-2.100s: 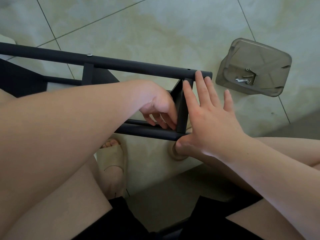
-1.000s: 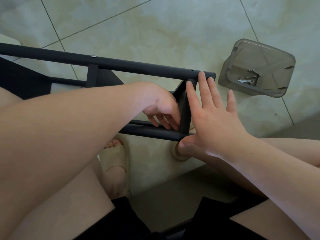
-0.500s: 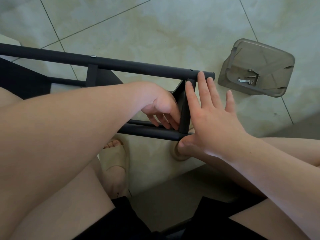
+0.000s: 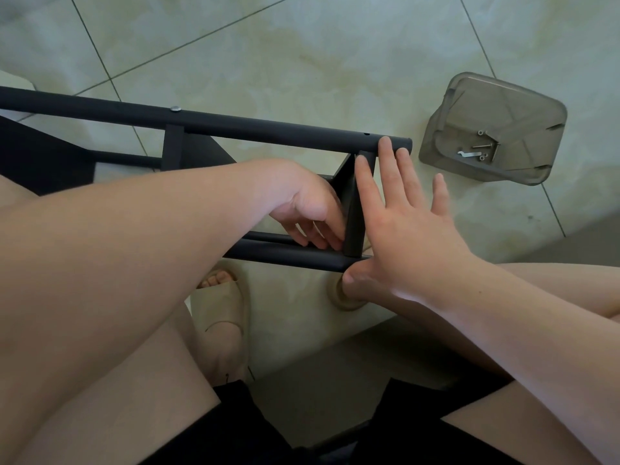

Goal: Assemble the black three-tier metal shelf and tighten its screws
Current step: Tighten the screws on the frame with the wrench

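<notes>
Head view:
1. Black shelf frame lies on its side on the floor, before the seated person.
2. Right hand flat, fingers spread against the end crossbar, apparently bracing the joint.
3. Left hand curled inside that corner; whether it pinches anything cannot be told.
4. Tray nearby keeps spare screws within reach

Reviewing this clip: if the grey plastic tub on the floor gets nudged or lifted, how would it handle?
The tub looks thin and translucent, so it is probably light and slightly flexible. On the glossy tile floor it would likely slide rather than tip. The loose screws and small wrench inside would probably shift and rattle if it tilts.
</notes>
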Demonstrator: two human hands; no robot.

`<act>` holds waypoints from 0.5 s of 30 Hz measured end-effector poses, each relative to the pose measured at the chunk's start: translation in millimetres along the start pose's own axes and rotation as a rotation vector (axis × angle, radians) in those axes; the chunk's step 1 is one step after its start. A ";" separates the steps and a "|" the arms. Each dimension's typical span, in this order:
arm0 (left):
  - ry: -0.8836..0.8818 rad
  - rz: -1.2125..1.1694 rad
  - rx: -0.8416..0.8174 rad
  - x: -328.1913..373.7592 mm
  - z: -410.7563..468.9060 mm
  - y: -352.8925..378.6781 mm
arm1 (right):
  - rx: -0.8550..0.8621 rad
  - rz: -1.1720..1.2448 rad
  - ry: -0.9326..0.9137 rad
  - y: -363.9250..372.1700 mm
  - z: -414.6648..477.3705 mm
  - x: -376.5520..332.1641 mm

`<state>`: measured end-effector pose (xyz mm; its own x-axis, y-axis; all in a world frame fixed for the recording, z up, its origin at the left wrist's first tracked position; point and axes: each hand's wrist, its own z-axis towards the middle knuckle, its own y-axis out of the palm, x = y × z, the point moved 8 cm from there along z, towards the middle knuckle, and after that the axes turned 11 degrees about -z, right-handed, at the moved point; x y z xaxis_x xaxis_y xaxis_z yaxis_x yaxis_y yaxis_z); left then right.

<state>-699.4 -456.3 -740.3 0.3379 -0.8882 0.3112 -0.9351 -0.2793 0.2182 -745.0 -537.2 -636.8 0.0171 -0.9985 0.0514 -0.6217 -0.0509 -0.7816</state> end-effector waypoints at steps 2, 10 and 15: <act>-0.004 -0.007 0.002 -0.2 1.4 0.5 | 0.003 -0.001 -0.001 0.0 -0.4 -0.3; -0.019 -0.021 -0.055 1.8 -0.5 1.5 | 0.004 -0.005 0.003 -1.3 -0.4 0.2; 0.005 -0.001 -0.006 1.7 -0.2 0.3 | -0.005 -0.004 0.001 -1.3 -0.7 -0.5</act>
<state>-699.1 -457.8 -739.6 0.3391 -0.8863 0.3154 -0.9342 -0.2778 0.2236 -744.7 -536.6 -635.3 0.0187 -0.9983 0.0556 -0.6258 -0.0551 -0.7781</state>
